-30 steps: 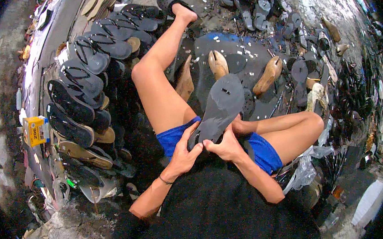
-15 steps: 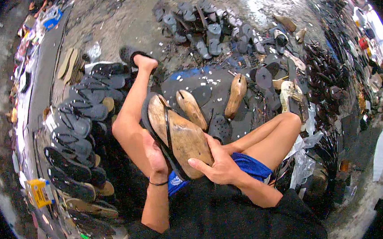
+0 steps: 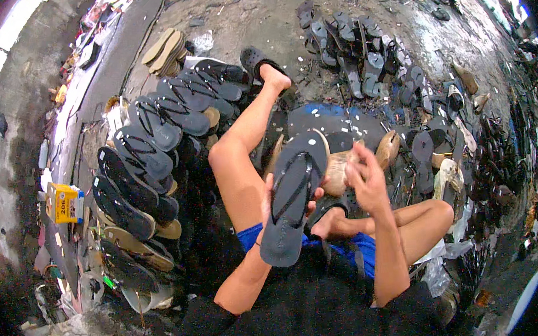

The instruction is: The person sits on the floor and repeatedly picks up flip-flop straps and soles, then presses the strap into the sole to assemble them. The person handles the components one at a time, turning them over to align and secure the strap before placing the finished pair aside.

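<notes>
A dark grey flip-flop point(image 3: 291, 198) with a black V-shaped strap is held up in front of me, footbed facing me. My left hand point(image 3: 266, 196) is closed round it from beneath, thumb at the left edge and fingertips at the right. No wooden last sits under the strap. Just to the right, my right hand point(image 3: 370, 179) is raised with bent, parted fingers and nothing visible in them. Behind it lies a wooden shoe last point(image 3: 340, 170), partly hidden. Another last point(image 3: 387, 150) is farther right. A tan wooden edge point(image 3: 272, 157) shows behind the flip-flop.
Rows of flip-flops point(image 3: 152, 130) lie along my left. Tan soles point(image 3: 166, 48) are stacked at the far left, near a yellow box point(image 3: 67, 203). More dark footwear point(image 3: 361, 50) stands beyond my feet. A heap of black straps point(image 3: 501, 150) lies at the right.
The flip-flop is off the wooden last that my right hand gripped before. My left hand has come up and holds the flip-flop; my right hand has let go of the last. The view has shifted.
</notes>
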Available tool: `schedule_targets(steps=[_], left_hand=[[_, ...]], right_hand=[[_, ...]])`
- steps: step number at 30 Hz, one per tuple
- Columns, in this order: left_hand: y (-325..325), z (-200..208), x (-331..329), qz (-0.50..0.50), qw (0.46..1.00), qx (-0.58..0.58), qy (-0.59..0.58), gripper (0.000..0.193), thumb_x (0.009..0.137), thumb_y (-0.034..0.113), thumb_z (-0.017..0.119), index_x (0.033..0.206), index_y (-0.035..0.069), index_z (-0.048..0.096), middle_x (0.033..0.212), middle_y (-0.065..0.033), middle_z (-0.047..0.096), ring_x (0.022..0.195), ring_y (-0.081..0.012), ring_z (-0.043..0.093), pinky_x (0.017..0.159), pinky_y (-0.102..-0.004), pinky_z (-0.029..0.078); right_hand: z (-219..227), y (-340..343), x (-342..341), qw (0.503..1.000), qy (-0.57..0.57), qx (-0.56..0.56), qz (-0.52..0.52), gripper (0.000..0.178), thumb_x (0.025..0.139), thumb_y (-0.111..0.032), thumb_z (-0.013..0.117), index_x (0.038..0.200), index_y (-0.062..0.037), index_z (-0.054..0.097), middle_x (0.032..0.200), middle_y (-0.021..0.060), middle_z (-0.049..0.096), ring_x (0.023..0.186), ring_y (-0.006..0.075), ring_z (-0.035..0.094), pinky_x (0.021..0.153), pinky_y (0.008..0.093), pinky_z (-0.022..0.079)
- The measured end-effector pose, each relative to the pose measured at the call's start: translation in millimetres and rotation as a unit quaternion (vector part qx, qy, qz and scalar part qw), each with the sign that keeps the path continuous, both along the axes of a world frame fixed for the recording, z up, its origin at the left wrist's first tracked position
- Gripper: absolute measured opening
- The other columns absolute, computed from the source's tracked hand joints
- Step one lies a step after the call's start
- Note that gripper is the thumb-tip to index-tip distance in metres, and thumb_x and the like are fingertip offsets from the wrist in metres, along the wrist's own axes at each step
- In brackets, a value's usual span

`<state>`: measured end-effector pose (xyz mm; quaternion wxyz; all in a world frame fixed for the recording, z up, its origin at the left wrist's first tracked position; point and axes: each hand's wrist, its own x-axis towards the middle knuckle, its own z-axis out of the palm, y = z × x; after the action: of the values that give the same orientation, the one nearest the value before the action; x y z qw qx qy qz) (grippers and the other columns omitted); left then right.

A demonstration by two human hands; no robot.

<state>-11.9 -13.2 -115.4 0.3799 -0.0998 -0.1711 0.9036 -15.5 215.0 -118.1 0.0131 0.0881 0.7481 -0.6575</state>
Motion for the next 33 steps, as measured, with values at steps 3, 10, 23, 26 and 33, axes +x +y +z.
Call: schedule_targets(steps=[3,10,23,26,33], left_hand=[[14,6,9,-0.035,0.994,-0.080,0.061,0.092,0.093,0.072,0.040,0.148,-0.002,0.036,0.132,-0.0288,0.052,0.098,-0.0345,0.064,0.080,-0.0411,0.059],[-60,68,25,0.108,0.596,-0.724,0.330,0.078,0.081,0.014,0.080,0.145,-0.001,0.040,0.123,-0.0082,0.058,0.106,-0.0158,0.057,0.094,-0.0298,0.049],[-358,136,132,0.162,0.082,-0.975,-0.127,0.074,0.096,0.031,0.068,0.153,-0.001,0.033,0.154,-0.0178,0.041,0.138,-0.0302,0.043,0.117,-0.0395,0.030],[-325,132,105,0.162,-0.155,-0.969,-0.100,0.067,0.097,0.027,0.067,0.151,0.000,0.037,0.154,-0.0172,0.042,0.139,-0.0310,0.041,0.118,-0.0403,0.028],[-168,119,23,0.121,-0.102,-0.982,0.103,0.056,0.081,0.008,0.074,0.134,0.000,0.054,0.135,-0.0153,0.058,0.126,-0.0307,0.053,0.111,-0.0418,0.038]], right_hand=[[40,9,-33,0.979,0.116,0.073,0.149,0.045,0.089,-0.008,0.071,0.132,-0.0067,0.060,0.147,0.0161,0.049,0.129,0.0270,0.055,0.104,0.0402,0.046],[44,-41,-84,0.970,0.056,0.047,0.233,0.031,0.080,-0.007,0.077,0.110,-0.0063,0.067,0.136,0.0169,0.057,0.116,0.0258,0.062,0.098,0.0373,0.051],[-140,44,-215,0.934,-0.057,0.349,0.046,0.044,0.087,-0.034,0.074,0.118,-0.0037,0.065,0.129,0.0218,0.056,0.115,0.0343,0.061,0.094,0.0436,0.052],[-173,70,-258,0.861,-0.123,0.494,0.004,0.042,0.089,-0.047,0.065,0.110,-0.0116,0.072,0.126,0.0279,0.059,0.122,0.0453,0.053,0.104,0.0525,0.041],[-235,131,-288,0.765,-0.181,0.617,0.049,0.065,0.097,-0.060,0.042,0.129,-0.0092,0.066,0.156,0.0206,0.037,0.139,0.0439,0.039,0.109,0.0587,0.037]])
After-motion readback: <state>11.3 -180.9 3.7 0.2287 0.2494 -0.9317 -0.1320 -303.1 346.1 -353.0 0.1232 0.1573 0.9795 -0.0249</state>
